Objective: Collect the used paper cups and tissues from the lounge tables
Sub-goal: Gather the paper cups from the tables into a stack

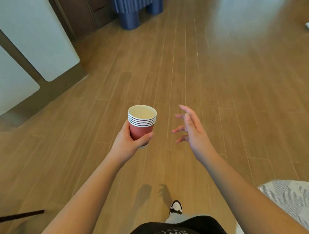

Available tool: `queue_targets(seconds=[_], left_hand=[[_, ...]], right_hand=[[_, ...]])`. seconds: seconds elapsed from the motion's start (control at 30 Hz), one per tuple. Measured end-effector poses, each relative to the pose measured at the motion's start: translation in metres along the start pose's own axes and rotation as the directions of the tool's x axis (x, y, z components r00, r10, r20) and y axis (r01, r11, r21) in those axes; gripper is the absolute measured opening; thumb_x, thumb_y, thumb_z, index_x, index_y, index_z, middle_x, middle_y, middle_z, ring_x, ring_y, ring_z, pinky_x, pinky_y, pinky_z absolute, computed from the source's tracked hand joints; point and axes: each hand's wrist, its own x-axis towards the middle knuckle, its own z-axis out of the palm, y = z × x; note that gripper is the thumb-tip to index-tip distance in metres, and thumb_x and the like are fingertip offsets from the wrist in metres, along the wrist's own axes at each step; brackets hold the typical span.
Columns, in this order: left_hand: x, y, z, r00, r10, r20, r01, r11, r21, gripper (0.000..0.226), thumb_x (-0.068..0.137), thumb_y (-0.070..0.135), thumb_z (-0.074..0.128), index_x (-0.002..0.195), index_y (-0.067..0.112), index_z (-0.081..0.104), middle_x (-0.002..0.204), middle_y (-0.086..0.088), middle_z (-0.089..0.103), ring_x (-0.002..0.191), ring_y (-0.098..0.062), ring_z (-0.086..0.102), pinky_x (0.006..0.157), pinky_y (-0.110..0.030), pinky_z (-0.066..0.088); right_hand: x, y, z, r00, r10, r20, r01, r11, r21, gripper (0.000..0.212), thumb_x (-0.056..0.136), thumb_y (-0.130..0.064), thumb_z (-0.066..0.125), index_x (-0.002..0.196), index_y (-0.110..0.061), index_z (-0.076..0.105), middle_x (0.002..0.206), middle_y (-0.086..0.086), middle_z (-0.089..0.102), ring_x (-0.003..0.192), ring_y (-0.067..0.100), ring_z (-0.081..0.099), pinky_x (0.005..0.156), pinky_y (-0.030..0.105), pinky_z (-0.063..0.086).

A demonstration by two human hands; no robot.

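Nearest the camera is the person's black printed shirt (175, 231), and just beyond it one black-and-white shoe (176, 207) stepping on the wooden floor (221, 94). Both bare forearms reach forward from the near edge.

The left hand (126, 140) is curled round a stack of red paper cups (142, 123), thumb across the near side of the red wall, fingers hidden behind it. The stack stands upright, roughly in the middle of the view and well above the floor; several white rims show one above another, so it looks like about five or six cups nested together. The top cup appears empty inside. The right hand (190, 127) is just right of the stack and apart from it, fingers spread and loosely bent, holding nothing.

No tissues can be seen in either hand or anywhere on the floor. No lounge surface with cups on it is in view: at the far middle stands a blue ribbed piece of furniture (138, 7), at the far left pale cushioned seats (28, 43), at the near right a corner of a grey patterned rug (296, 202).

Judging by the nested stack, a good share of the cup gathering is done. The tissues, and any cups left elsewhere, seem still to be collected, though that cannot be confirmed from here.
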Motion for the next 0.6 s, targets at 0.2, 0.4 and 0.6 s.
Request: queue_targets(seconds=[0.2, 0.4, 0.6], left_hand=[[0.101, 0.024, 0.005, 0.996, -0.004, -0.088, 0.003, 1.000, -0.011, 0.067, 0.061, 0.058, 0.085, 0.120, 0.046, 0.054, 0.112, 0.026, 0.070, 0.105, 0.002, 0.068, 0.084, -0.018, 0.054], [0.202, 0.027, -0.015, 0.987, -0.014, -0.160, 0.010, 1.000, -0.026, 0.065, 0.060, 0.059, 0.083, 0.116, 0.043, 0.056, 0.107, 0.030, 0.071, 0.099, 0.005, 0.068, 0.074, -0.010, 0.053], [0.323, 0.034, -0.048, 0.985, 0.012, -0.171, -0.021, 0.999, -0.050, 0.066, 0.059, 0.059, 0.082, 0.117, 0.044, 0.055, 0.106, 0.029, 0.071, 0.099, 0.006, 0.068, 0.075, -0.009, 0.053]], right_hand=[[0.112, -0.022, -0.014, 0.998, 0.002, 0.070, -0.003, 1.000, 0.016, 0.033, 0.100, -0.052, 0.039, 0.131, -0.048, 0.049, 0.125, -0.004, 0.058, 0.080, 0.012, 0.069, 0.053, 0.027, 0.054], [0.224, -0.024, 0.004, 0.991, -0.002, 0.136, -0.007, 0.998, 0.064, 0.039, 0.102, -0.047, 0.038, 0.139, -0.038, 0.046, 0.125, -0.001, 0.057, 0.080, 0.013, 0.069, 0.051, 0.028, 0.053], [0.349, -0.032, 0.042, 0.986, 0.003, 0.165, -0.013, 0.998, 0.055, 0.032, 0.100, -0.052, 0.042, 0.131, -0.045, 0.049, 0.123, -0.002, 0.058, 0.079, 0.015, 0.068, 0.050, 0.027, 0.053]])
